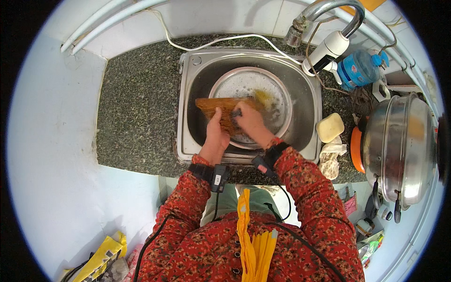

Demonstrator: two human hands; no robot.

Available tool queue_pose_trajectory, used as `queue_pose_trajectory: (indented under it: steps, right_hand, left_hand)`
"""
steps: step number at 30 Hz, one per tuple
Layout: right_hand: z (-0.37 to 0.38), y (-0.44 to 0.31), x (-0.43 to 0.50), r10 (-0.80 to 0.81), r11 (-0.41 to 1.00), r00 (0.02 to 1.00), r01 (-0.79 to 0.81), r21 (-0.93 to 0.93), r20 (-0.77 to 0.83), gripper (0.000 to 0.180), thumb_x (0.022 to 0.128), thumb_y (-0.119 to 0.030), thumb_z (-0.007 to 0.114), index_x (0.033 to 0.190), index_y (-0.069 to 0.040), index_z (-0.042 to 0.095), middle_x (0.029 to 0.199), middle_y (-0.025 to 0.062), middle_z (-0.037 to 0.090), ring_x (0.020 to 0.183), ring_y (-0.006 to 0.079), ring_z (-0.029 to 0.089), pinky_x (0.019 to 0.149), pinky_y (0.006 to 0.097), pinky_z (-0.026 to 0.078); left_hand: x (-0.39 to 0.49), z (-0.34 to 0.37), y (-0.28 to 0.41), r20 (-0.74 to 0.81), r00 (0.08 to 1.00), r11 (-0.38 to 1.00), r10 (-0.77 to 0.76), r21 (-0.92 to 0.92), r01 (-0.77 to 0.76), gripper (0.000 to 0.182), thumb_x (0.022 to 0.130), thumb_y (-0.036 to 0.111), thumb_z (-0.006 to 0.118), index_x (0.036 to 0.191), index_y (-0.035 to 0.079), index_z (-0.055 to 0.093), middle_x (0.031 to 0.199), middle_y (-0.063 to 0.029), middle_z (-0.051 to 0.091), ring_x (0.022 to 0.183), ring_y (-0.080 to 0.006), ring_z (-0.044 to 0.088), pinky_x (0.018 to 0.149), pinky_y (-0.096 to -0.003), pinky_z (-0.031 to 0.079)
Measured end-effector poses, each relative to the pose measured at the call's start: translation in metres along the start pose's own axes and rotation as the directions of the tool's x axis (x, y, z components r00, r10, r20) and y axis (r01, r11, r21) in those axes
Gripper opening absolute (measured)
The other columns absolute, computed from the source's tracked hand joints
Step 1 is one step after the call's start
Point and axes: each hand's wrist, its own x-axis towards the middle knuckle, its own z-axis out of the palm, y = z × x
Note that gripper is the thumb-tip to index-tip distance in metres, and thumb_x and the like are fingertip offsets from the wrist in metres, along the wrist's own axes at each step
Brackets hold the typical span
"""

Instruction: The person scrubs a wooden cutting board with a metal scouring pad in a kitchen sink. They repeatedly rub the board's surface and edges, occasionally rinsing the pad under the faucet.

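A brown ribbed mat or board, perhaps bamboo, is tilted over a round metal basin in the stainless steel sink. My left hand grips its lower left edge with the thumb on top. My right hand is closed on a small dark object pressed against the ribbed surface; motion blur hides what it is. Soapy water with suds fills the basin. Something yellow-green, blurred, lies in the water beside the mat.
A faucet with a white cable stands behind the sink, beside a blue pump bottle. On the right are a pale yellow sponge or soap block, a crumpled cloth and a large steel pot. Cords hang from both wrists.
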Motion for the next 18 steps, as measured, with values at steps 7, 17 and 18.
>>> queue_pose_trajectory:
  steps: [7, 17, 18]
  right_hand:
    - [-0.001, -0.011, -0.002, 0.011, 0.993, 0.991, -0.026, 0.115, 0.133, 0.025, 0.076, -0.008, 0.058, 0.100, -0.011, 0.056, 0.096, 0.0173, 0.062, 0.092, 0.0376, 0.059, 0.076, 0.0460, 0.045]
    - [-0.031, 0.064, 0.006, 0.184, 0.928, 0.983, -0.180, -0.327, -0.019, 0.029, 0.079, -0.008, 0.057, 0.108, -0.009, 0.057, 0.103, 0.0194, 0.061, 0.096, 0.0401, 0.059, 0.079, 0.0459, 0.047]
    - [-0.038, 0.070, 0.010, 0.232, 0.922, 0.964, -0.260, -0.286, -0.129, 0.031, 0.080, -0.009, 0.057, 0.111, -0.008, 0.057, 0.104, 0.0201, 0.061, 0.096, 0.0399, 0.059, 0.080, 0.0457, 0.048]
  left_hand:
    - [-0.004, -0.002, 0.004, -0.032, 0.999, 1.000, 0.029, -0.001, -0.029, 0.043, 0.098, 0.038, 0.048, 0.129, 0.010, 0.047, 0.127, -0.0080, 0.052, 0.115, -0.0268, 0.051, 0.095, -0.0489, 0.041]
    - [-0.003, -0.028, 0.022, 0.009, 0.998, 0.998, 0.061, 0.034, -0.062, 0.039, 0.099, 0.030, 0.048, 0.130, 0.006, 0.047, 0.128, -0.0098, 0.053, 0.116, -0.0286, 0.051, 0.097, -0.0475, 0.041]
    - [-0.002, -0.031, 0.023, 0.011, 0.997, 0.995, 0.073, 0.069, -0.073, 0.040, 0.098, 0.030, 0.048, 0.130, 0.006, 0.047, 0.128, -0.0097, 0.054, 0.116, -0.0289, 0.052, 0.097, -0.0480, 0.042]
